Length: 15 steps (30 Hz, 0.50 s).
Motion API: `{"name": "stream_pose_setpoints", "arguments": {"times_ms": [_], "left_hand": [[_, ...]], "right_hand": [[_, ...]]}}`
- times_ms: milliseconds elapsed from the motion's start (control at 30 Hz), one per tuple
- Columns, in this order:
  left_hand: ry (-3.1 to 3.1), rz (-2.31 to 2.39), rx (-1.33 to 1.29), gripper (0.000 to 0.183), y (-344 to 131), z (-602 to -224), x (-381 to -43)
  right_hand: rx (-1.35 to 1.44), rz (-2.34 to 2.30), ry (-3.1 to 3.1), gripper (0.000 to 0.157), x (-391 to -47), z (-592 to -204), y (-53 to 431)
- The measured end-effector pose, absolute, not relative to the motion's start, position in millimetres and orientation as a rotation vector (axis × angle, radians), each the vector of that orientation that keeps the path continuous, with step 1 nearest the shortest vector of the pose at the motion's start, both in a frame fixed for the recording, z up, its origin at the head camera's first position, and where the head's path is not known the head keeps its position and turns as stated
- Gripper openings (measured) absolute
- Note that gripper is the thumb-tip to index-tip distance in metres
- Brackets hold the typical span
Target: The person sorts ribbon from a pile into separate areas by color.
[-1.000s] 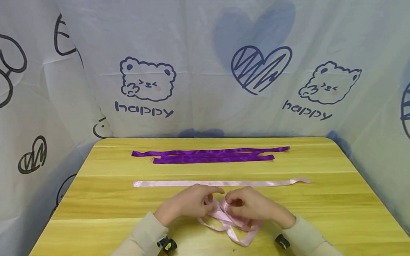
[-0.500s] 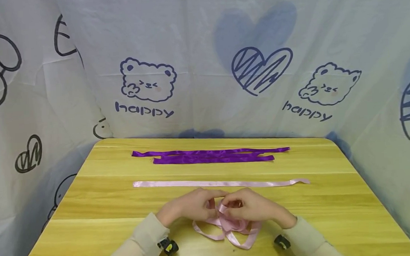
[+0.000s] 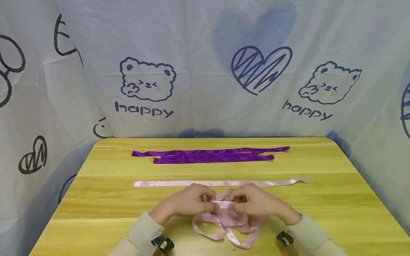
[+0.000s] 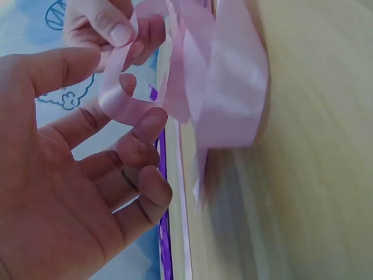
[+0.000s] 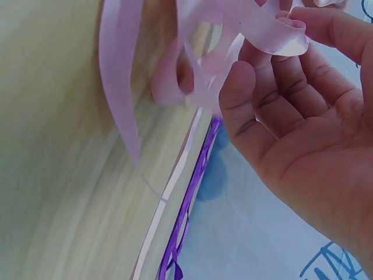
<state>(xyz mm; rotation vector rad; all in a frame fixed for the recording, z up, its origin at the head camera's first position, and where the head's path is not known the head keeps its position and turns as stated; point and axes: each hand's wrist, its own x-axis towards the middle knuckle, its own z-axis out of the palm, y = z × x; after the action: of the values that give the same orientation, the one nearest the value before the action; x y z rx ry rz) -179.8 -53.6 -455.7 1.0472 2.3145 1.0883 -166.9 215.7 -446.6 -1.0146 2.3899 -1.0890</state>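
Note:
A long pink satin ribbon lies in loose loops near the front middle of the table, with part of it raised between both hands. My left hand holds a bend of it with curled fingers; in the left wrist view the pink ribbon curves between those fingers. Opposite, my right hand pinches the same raised stretch between thumb and fingers. Several loops of the pink ribbon hang below the hands in the right wrist view. The ribbon's ends cannot be made out.
A single pale pink ribbon strip lies straight across the table just beyond the hands. Farther back are purple ribbon strips, side by side. A printed cloth curtain stands behind the table and along both sides.
The hands have drawn slightly apart, and a short stretch of pink ribbon now spans between them. The loops have shifted a little to the left. The laid-out strips have not moved.

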Motion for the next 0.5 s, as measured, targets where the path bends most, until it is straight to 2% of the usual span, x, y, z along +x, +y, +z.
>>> {"name": "stream_pose_setpoints", "arguments": {"times_ms": [333,500], "left_hand": [[2.398,1.095,1.024,0.024,-81.3,-447.3,-184.0],[2.428,1.143,0.960,0.025,-97.8,-442.4,-186.0]], "right_hand": [[-0.844,-1.105,2.430,0.013,-171.6,-441.1,233.0],[-0.870,-1.135,2.453,0.013,-176.9,-439.4,242.4]]}}
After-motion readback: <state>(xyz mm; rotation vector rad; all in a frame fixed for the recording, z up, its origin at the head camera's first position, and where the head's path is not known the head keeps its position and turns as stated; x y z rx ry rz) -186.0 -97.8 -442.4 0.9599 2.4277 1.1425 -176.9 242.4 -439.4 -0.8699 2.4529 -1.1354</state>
